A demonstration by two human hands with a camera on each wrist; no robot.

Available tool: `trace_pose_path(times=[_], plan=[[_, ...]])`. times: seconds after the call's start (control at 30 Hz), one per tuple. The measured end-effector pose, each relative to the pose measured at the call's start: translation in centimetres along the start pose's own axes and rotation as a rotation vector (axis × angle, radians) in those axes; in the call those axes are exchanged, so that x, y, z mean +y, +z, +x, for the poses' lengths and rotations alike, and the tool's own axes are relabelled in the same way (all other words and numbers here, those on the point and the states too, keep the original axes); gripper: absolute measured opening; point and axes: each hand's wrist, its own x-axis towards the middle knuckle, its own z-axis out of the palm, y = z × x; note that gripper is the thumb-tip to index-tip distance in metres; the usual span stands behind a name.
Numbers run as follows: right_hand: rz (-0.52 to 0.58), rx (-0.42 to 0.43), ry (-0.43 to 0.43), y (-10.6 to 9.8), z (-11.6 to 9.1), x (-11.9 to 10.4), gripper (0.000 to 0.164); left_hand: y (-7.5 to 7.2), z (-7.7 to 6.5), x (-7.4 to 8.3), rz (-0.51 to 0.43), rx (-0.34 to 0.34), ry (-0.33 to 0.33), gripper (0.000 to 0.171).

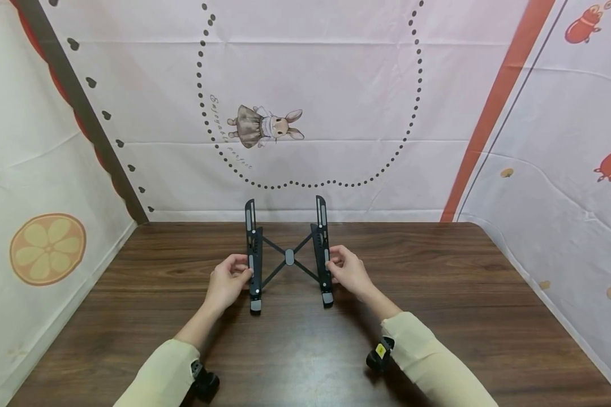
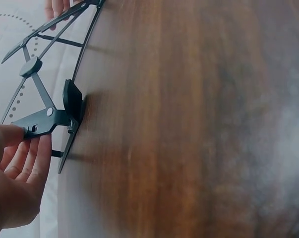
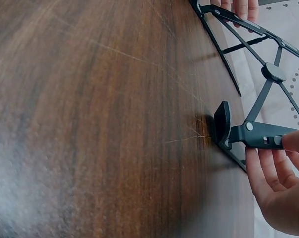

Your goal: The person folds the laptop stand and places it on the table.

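Fingers [image 2: 41, 154] of left hand [image 1: 226, 282] and right hand [image 1: 351, 274] pinch opposite sides of stand [image 1: 289, 257] (likely adjusting it); next needs even handling.

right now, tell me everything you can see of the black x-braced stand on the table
The black, metal-looking x-braced stand stands unfolded near the far edge of the brown wood-grain table. Crossed struts meet at an oval grey hub between two slotted side arms with grey pads and upturned front lips. The arms slant above base bars. The left hand and right hand each pinch one arm.
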Motion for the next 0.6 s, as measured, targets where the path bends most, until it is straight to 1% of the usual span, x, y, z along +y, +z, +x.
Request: trace_pose_path(times=[0.17,0.33,0.5,0.6], plan=[[0.007,-0.004,0.021,-0.02,0.04,-0.14,0.030,-0.08,0.08,0.01,-0.016,-0.014,-0.007,0.030],[0.022,-0.009,0.029,-0.17,0.08,-0.03,0.030,0.05,0.30,0.03,-0.011,-0.020,-0.012,0.030],[0.019,-0.007,0.045,-0.45,0.01,0.11,0.031,0.41,0.56,0.07,-0.010,-0.029,-0.012,0.030],[0.016,0.000,0.066,-0.80,-0.06,0.14,0.032,0.73,0.73,0.21,0.002,-0.037,0.003,0.031]])
